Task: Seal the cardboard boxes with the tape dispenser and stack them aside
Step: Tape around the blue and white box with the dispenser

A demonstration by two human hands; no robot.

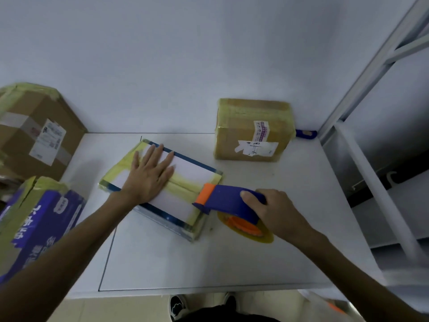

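A flat white box with dark blue edges lies in the middle of the white table. Yellowish tape runs along its seam and over its ends. My left hand presses flat on the box top, fingers spread. My right hand grips the blue tape dispenser. The dispenser's orange front end sits at the right end of the box seam. Its yellowish tape roll hangs beside the box, just above the table.
A taped brown box stands at the back right of the table, with a blue object behind it. A large brown box and a blue printed box sit at the left. A white metal shelf frame borders the right.
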